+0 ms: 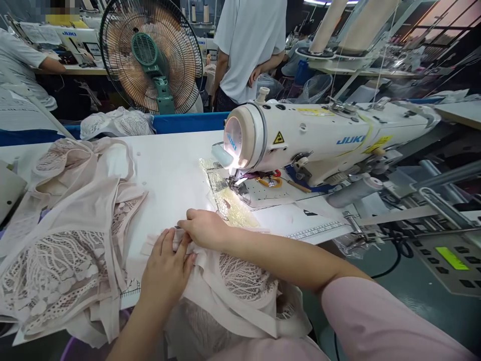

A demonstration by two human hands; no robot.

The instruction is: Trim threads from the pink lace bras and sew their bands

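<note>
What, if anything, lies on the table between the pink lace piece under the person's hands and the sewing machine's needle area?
Nothing solid blocks it. Both the left hand and right hand already rest on the pink lace piece. Between it and the needle area of the sewing machine lies only a flat clear plastic sheet.

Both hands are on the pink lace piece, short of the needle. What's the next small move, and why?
Probably slide the pink lace piece forward toward the presser foot: the left hand and right hand press its edge flat on the table, apart from the foot.
</note>
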